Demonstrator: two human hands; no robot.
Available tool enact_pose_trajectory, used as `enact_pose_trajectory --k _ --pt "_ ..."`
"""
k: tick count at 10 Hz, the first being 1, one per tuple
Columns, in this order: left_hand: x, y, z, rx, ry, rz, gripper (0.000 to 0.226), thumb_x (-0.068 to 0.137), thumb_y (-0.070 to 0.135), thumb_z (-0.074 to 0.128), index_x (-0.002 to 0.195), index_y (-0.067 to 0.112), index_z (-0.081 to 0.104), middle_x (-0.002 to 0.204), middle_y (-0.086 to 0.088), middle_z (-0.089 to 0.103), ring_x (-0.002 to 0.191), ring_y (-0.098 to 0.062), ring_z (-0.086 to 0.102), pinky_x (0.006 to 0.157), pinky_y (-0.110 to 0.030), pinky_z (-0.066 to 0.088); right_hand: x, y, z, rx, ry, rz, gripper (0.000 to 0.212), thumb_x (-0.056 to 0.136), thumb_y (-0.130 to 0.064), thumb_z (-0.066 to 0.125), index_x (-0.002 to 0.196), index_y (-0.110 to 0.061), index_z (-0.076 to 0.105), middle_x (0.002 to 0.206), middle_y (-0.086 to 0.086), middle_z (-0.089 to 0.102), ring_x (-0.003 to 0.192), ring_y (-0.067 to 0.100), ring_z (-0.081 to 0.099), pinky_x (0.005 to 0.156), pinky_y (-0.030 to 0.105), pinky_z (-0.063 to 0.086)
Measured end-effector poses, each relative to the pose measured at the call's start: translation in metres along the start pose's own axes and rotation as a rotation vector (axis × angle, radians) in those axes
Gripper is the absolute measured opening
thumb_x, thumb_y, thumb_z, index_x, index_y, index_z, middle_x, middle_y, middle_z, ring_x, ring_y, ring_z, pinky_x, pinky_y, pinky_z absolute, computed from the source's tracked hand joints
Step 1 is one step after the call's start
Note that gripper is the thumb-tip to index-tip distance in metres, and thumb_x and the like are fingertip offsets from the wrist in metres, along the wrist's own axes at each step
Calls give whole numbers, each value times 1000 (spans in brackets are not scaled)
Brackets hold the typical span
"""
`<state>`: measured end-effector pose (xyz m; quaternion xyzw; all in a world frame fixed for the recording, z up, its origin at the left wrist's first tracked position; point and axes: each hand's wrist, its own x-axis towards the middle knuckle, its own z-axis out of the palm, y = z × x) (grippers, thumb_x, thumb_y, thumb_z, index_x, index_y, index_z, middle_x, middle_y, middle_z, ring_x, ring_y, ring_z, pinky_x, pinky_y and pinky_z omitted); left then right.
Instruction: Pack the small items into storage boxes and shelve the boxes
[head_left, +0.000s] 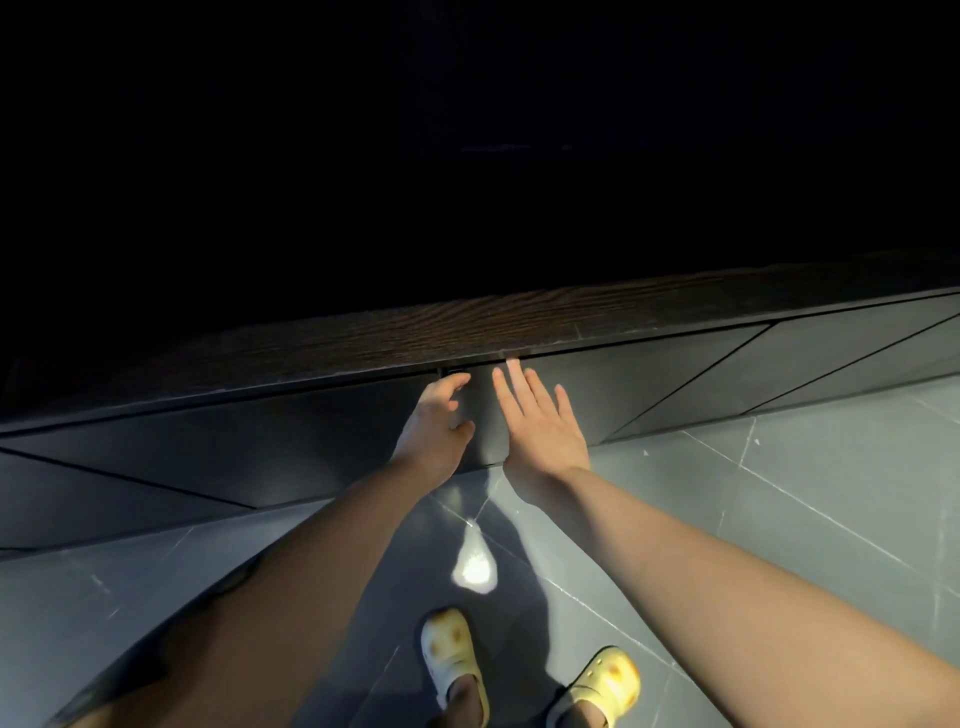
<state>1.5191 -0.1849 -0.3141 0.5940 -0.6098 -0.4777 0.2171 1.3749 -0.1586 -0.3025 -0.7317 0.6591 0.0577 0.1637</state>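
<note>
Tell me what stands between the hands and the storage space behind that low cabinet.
The closed dark cabinet door. The left hand curls at its left edge; the right hand lies flat on the front. No storage boxes are visible.

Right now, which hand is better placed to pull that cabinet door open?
Probably the left hand: its fingers curl at the door panel's edge near the seam. The right hand lies flat, fingers straight, against the front, with no hold.
</note>
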Motion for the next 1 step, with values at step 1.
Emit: enact_pose_trajectory --k 1 --pt "-8 10 3 -29 -7 37 54 88 2 54 136 25 45 137 6 45 114 -4 46 101 -28 42 -9 6 -10 55 51 -35 93 81 2 45 154 -23 -7 162 -5 -13 148 16 -10 119 39 -5"
